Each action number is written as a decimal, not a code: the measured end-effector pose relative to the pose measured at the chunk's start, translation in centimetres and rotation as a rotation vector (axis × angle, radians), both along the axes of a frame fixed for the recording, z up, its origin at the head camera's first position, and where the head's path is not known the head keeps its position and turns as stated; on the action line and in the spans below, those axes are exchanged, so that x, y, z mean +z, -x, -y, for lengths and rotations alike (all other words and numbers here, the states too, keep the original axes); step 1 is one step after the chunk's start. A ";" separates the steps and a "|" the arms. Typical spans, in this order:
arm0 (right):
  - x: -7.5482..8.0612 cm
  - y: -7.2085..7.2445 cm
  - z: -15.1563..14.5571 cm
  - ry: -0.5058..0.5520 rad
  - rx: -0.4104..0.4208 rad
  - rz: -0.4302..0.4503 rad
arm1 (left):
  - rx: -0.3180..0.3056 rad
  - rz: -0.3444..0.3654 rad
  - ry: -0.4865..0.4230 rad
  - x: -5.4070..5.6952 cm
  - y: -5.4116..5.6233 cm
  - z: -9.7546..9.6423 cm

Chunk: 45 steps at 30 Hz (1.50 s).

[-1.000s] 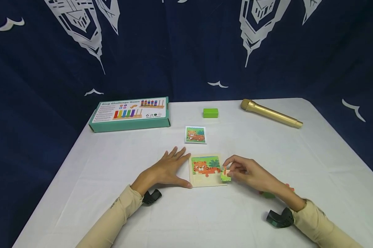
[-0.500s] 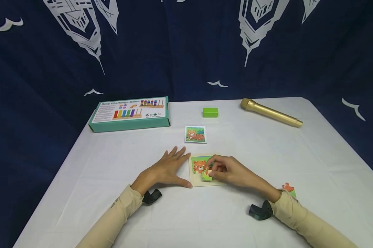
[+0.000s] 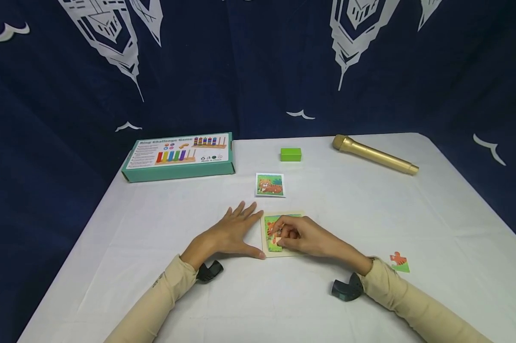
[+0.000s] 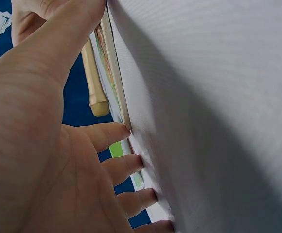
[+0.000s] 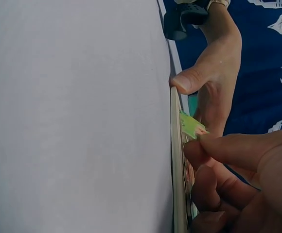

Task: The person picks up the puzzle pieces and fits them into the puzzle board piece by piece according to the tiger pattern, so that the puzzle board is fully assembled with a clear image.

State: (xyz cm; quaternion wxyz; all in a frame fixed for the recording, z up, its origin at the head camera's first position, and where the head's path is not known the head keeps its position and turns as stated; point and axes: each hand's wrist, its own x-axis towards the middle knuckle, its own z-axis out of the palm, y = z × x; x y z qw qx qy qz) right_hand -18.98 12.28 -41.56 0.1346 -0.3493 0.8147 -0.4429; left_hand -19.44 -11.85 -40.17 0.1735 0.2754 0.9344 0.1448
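In the head view, a wooden puzzle board (image 3: 264, 247) with a partly assembled tiger picture lies between the two hands. My right hand (image 3: 311, 237) pinches a green-and-orange puzzle piece (image 5: 192, 125) between thumb and forefinger. That piece is tilted over the board's lower left, one edge close to or touching it; the right wrist view cannot settle contact. My left hand (image 3: 231, 234) rests spread on the cloth, thumb and forefinger against the board's left side. The right fingers hide much of the picture. Right of the board lies a loose red-and-green puzzle piece (image 3: 399, 262).
Behind the board lies a small tiger picture card (image 3: 270, 185). Farther back are a green block (image 3: 291, 155), a teal Ring Challenge Game box (image 3: 178, 155) and a gold microphone (image 3: 375, 155). A white cloth (image 3: 258, 300) covers the table before a dark blue curtain.
My right hand has carried the puzzle piece leftward from the board's right edge to its lower left. The loose piece has come out from behind the right arm. My left hand stays put.
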 end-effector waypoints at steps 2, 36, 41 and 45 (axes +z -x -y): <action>0.0 0.0 0.1 -0.009 -0.001 -0.010 | 0.000 0.002 0.000 0.0 0.0 0.0; -0.1 -0.6 0.6 -0.215 -0.063 -0.308 | 0.001 -0.002 0.008 0.0 0.0 0.0; -0.2 -0.6 0.5 -0.218 -0.061 -0.317 | 0.002 -0.001 0.006 0.0 0.0 0.0; -0.1 -0.6 0.3 -0.230 -0.050 -0.295 | 0.003 0.001 0.005 -0.1 0.1 0.0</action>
